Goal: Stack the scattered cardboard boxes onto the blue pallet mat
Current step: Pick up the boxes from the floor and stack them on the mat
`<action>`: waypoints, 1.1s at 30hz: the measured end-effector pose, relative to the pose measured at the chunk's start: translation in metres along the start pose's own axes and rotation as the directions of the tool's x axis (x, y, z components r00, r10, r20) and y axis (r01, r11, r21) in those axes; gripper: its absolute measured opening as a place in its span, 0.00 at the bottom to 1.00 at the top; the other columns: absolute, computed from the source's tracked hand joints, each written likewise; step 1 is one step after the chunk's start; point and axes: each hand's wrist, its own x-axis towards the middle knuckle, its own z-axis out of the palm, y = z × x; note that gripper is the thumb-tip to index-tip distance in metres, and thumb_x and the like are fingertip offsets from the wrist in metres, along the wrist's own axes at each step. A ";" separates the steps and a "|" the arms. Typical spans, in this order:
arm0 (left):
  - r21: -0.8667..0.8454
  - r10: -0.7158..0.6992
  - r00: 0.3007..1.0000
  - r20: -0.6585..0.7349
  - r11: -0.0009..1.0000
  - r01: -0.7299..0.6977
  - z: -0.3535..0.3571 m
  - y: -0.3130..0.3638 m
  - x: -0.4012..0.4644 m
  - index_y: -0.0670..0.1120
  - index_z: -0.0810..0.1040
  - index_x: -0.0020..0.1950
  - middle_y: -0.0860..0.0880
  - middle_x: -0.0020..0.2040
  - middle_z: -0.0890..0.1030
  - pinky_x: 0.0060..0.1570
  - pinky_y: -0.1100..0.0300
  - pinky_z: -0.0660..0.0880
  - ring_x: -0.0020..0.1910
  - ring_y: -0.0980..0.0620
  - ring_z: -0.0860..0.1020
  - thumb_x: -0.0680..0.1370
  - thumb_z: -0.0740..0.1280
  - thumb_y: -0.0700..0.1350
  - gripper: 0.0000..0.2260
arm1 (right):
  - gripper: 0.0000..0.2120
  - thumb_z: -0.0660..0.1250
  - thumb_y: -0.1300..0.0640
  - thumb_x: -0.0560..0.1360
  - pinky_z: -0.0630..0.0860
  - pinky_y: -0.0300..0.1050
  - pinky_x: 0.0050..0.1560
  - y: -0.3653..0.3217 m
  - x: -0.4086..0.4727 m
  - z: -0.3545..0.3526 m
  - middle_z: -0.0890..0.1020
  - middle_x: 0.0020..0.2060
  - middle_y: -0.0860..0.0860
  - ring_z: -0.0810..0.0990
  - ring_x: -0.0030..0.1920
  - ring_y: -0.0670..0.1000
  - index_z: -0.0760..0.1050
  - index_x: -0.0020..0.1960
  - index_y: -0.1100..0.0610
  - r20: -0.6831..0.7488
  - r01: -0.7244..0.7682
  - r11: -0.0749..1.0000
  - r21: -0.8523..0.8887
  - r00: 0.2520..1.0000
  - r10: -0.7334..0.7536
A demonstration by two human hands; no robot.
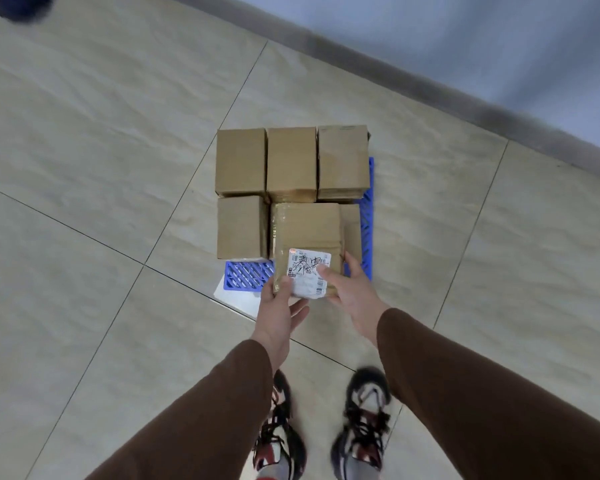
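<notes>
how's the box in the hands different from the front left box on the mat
The held box carries a white shipping label and glossy tape; the front left box shows a plain, bare top. The held box is gripped at its near end by the left hand and right hand; the front left box sits untouched on the blue mat. The held box's top looks larger. Both are brown cardboard.

blue pallet mat mostly hidden, shoes blurred

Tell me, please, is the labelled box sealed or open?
Sealed: the labelled box shows shiny tape across closed flaps, with both hands holding its near end.
</notes>
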 end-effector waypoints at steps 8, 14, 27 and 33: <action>-0.092 -0.045 0.998 -0.038 0.995 0.042 -0.008 0.009 0.045 0.45 0.69 0.69 0.44 0.64 0.81 0.56 0.59 0.79 0.54 0.47 0.81 0.81 0.68 0.47 0.18 | 0.34 0.72 0.53 0.78 0.74 0.49 0.62 -0.006 0.036 0.022 0.82 0.62 0.47 0.82 0.58 0.50 0.61 0.79 0.45 -0.026 0.001 0.994 -0.108 1.000 -0.004; -0.106 -0.058 0.995 -0.077 0.993 0.050 -0.008 0.008 0.060 0.41 0.70 0.68 0.43 0.60 0.82 0.59 0.57 0.79 0.54 0.48 0.81 0.81 0.68 0.47 0.19 | 0.33 0.72 0.54 0.78 0.77 0.41 0.57 -0.003 0.054 0.027 0.81 0.62 0.46 0.82 0.58 0.47 0.62 0.78 0.44 -0.012 0.002 0.993 -0.120 1.000 -0.004; -0.108 -0.027 0.992 -0.122 0.994 0.014 -0.004 0.014 0.073 0.41 0.72 0.68 0.42 0.62 0.82 0.60 0.58 0.79 0.53 0.50 0.82 0.81 0.68 0.46 0.18 | 0.33 0.71 0.59 0.79 0.77 0.46 0.65 0.012 0.072 0.029 0.80 0.66 0.47 0.81 0.63 0.47 0.62 0.80 0.49 -0.080 0.081 0.986 -0.148 0.992 -0.093; -0.045 0.024 0.991 -0.132 0.999 -0.030 -0.004 0.010 0.076 0.43 0.74 0.67 0.43 0.62 0.83 0.53 0.62 0.80 0.52 0.52 0.82 0.81 0.68 0.47 0.16 | 0.30 0.70 0.62 0.80 0.77 0.32 0.52 0.013 0.068 0.029 0.81 0.55 0.37 0.80 0.54 0.34 0.64 0.79 0.51 -0.074 0.117 0.984 -0.137 0.989 -0.128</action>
